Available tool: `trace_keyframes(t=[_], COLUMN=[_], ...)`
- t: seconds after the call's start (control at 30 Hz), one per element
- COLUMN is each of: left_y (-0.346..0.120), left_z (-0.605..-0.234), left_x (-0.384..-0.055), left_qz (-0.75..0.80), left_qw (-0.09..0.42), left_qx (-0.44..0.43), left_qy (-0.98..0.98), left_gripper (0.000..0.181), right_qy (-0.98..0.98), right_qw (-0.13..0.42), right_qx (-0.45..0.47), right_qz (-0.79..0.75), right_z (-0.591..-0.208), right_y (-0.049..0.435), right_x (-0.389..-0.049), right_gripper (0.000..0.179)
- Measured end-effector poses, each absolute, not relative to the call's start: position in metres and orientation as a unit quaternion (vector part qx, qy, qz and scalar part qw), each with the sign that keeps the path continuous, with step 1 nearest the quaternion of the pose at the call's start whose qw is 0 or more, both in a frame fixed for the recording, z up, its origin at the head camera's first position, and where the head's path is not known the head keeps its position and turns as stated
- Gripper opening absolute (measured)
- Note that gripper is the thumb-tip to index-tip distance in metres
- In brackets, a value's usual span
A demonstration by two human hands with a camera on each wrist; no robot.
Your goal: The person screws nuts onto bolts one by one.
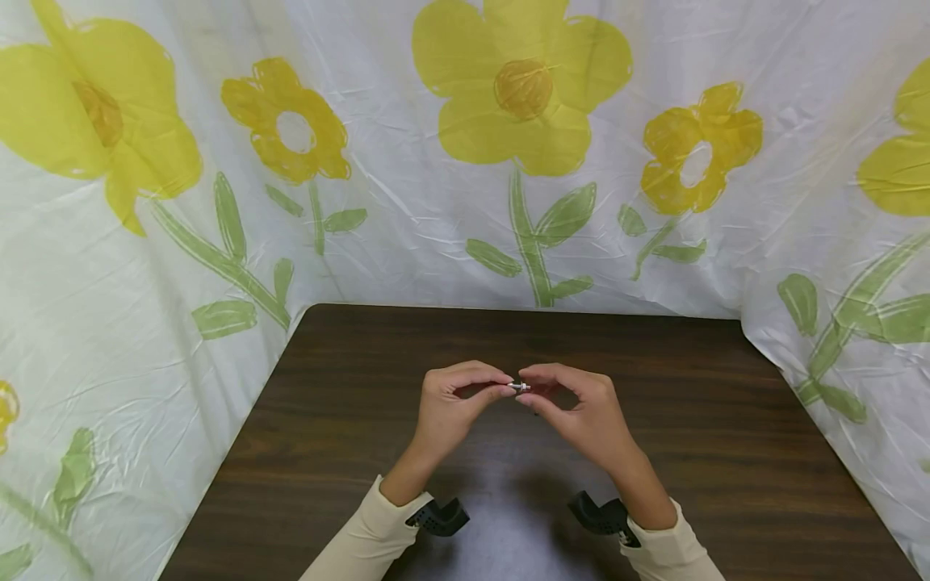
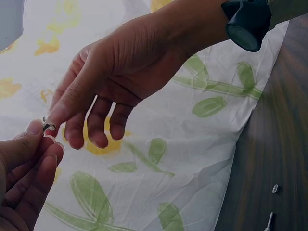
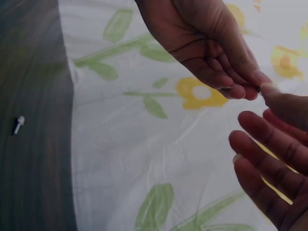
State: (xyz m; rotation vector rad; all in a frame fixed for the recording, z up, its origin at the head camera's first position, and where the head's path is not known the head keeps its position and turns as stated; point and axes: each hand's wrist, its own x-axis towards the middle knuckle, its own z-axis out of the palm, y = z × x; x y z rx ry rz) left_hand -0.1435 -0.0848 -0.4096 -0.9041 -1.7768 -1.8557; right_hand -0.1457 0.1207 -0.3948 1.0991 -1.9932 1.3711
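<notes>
From my seat, going left to right across the head view, I have the left hand first: its thumb and index finger pinch one end of a small metal bolt. The bolt lies roughly level in the air above the dark surface, well in from the surface's left and right edges and short of its far edge. Next comes the right hand, thumb and index finger curved around the bolt's free end; I cannot tell whether those tips grip it.

In the left wrist view a small ring and a thin pin lie on the surface, in from the edge where the flowered cloth shows. The right wrist view has a loose bolt inside an edge too; whether it is that same pin, I cannot tell.

The work seems to be at the free end. I'd hold the left pinch steady, bring the right fingertips in square to the bolt's line, and use light pressure, since a tilted touch could make so small a piece slip.
</notes>
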Motion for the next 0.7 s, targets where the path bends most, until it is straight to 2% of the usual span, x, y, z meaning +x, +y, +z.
trace_keyframes(t=[0.1, 0.23, 0.57, 0.7], left_y=[-0.0845, -0.0844, -0.0842, -0.0832], left_z=[-0.4092, -0.4092, -0.4103, -0.4102], left_x=[-0.1432, -0.1432, -0.1420, -0.1415], left_qz=[-0.667, -0.670, -0.669, -0.669], left_qw=[0.207, 0.203, 0.204, 0.203], left_qx=[-0.323, -0.320, -0.318, -0.324], left_qy=[-0.639, -0.639, -0.640, -0.638], left_gripper=[0.012, 0.011, 0.012, 0.014], right_qy=[-0.712, -0.703, -0.734, -0.742], right_qw=[0.259, 0.263, 0.211, 0.209], right_qx=[0.416, 0.424, 0.395, 0.386], right_qz=[0.503, 0.507, 0.511, 0.507], right_z=[-0.3963, -0.3974, -0.3946, -0.3945], right_y=[0.1207, 0.1208, 0.1206, 0.1199], right_x=[-0.1474, -0.1486, -0.1430, -0.1415], right_gripper=[0.041, 0.038, 0.023, 0.022])
